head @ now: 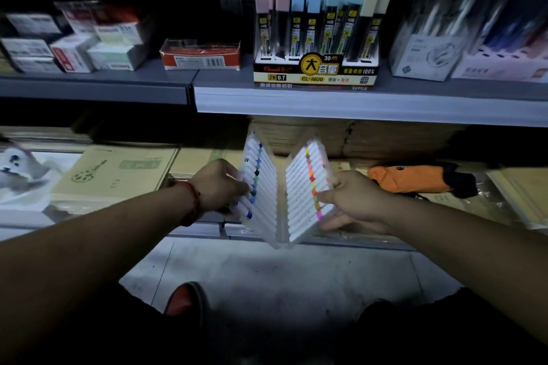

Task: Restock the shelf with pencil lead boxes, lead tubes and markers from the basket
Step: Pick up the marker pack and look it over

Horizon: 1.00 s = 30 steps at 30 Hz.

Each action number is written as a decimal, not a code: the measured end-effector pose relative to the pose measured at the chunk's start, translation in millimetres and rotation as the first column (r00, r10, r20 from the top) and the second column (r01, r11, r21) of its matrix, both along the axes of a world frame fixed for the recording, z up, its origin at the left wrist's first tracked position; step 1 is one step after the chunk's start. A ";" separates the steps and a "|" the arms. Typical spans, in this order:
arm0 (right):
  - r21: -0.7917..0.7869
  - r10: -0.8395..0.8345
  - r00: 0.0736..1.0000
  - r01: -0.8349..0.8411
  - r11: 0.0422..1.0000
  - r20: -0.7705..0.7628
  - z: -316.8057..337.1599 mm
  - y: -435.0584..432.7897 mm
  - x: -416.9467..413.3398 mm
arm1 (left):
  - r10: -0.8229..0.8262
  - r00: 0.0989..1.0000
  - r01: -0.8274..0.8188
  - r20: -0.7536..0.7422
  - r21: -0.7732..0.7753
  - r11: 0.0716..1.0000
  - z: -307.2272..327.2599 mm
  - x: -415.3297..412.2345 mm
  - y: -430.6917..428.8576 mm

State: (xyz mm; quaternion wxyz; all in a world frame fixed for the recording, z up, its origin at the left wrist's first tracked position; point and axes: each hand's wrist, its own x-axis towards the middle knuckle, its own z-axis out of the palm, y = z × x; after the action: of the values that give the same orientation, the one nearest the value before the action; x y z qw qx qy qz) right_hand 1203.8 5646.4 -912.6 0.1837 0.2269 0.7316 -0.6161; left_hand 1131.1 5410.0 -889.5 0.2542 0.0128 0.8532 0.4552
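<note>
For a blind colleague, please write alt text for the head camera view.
A left hand and a right hand hold open a clear hinged case of white, colour-capped markers before a grey shelf, where a yellow-and-black display box of pastel-capped lead tubes stands.

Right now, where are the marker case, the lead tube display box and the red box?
marker case [267, 192]: head view, white barrels in its left half.
lead tube display box [315, 72]: head view, printed front panel.
red box [201, 56]: head view, its front face.

Clear plastic hinged case of white markers is open in a V, left hand and right hand gripping the halves. Pastel-capped lead tubes stand upright in a yellow display box on the upper shelf.
</note>
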 end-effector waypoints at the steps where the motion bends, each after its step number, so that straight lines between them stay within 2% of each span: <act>1: 0.023 -0.008 0.999 0.009 1.000 -0.031 6.6 -7.7 3.4 | 0.022 1.000 -0.022 -0.020 0.022 1.000 5.0 6.1 0.5; 4: 0.036 -0.012 0.996 0.015 0.999 -0.092 23.0 -26.1 16.0 | 0.082 0.996 -0.075 -0.032 0.171 0.982 18.7 25.6 -2.2; 6: -0.002 -0.028 0.992 0.028 1.000 -0.120 30.4 -34.7 25.7 | 0.018 0.999 -0.033 0.051 0.317 0.948 20.9 36.0 -6.2; 8: -0.054 -0.042 0.987 0.034 0.998 -0.154 35.8 -41.4 32.6 | -0.054 0.987 -0.010 0.151 0.397 0.918 15.2 39.1 -12.2; 10: -0.123 -0.056 0.979 0.032 0.992 -0.195 36.7 -47.7 35.4 | -0.007 0.988 -0.051 0.156 0.366 0.929 2.1 37.7 -17.5; 12: -0.190 -0.063 0.970 0.017 0.982 -0.235 33.5 -52.9 35.5 | 0.103 0.991 -0.122 0.086 0.258 0.958 -19.0 32.0 -24.0; 14: -0.254 -0.072 0.964 0.004 0.967 -0.255 31.4 -57.9 33.5 | 0.199 0.964 -0.236 0.175 0.230 0.944 -35.2 26.6 -30.1; 17: -0.323 -0.025 0.959 -0.071 0.944 -0.282 31.8 -65.0 32.6 | 0.257 0.876 -0.434 0.409 0.432 0.791 -48.4 15.8 -37.4; 19: -0.319 0.041 0.957 -0.135 0.938 -0.286 31.4 -70.1 33.8 | 0.254 0.841 -0.501 0.477 0.510 0.699 -46.5 11.0 -41.6; 20: -0.308 0.071 0.956 -0.162 0.938 -0.285 30.0 -72.7 34.0 | 0.264 0.836 -0.514 0.481 0.519 0.683 -45.6 8.5 -42.4; 25: -0.291 0.082 0.963 -0.158 0.944 -0.256 23.9 -77.1 26.1 | 0.406 0.843 -0.530 0.354 0.408 0.744 -50.3 -1.2 -42.0; 30: -0.473 0.010 0.990 -0.076 0.878 -0.140 21.1 -75.4 17.7 | 0.424 0.843 -0.528 0.332 0.352 0.773 -59.6 -13.2 -43.4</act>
State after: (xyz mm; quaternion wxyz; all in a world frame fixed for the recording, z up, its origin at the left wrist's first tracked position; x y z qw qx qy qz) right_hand 1221.5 5571.0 -891.5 0.1983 0.1164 0.5728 -0.7868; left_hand 1117.8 5366.6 -949.1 0.2192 -0.2029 0.6702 0.6794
